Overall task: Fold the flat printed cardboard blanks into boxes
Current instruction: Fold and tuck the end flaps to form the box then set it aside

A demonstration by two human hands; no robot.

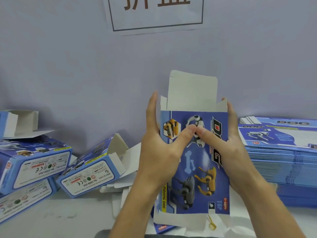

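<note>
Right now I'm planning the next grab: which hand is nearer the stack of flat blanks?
Right. The right hand grips the box beside the stack of flat blanks; the left hand holds its far side.

Both hands hold a blue printed box blank (197, 162) upright, top flap raised; left hand (159, 152) grips its left edge, right hand (229, 152) its right edge, thumbs meeting on the front; folded boxes (89, 170) left; flat blank stack (281, 162) right; wall sign (156, 12) above.
</note>
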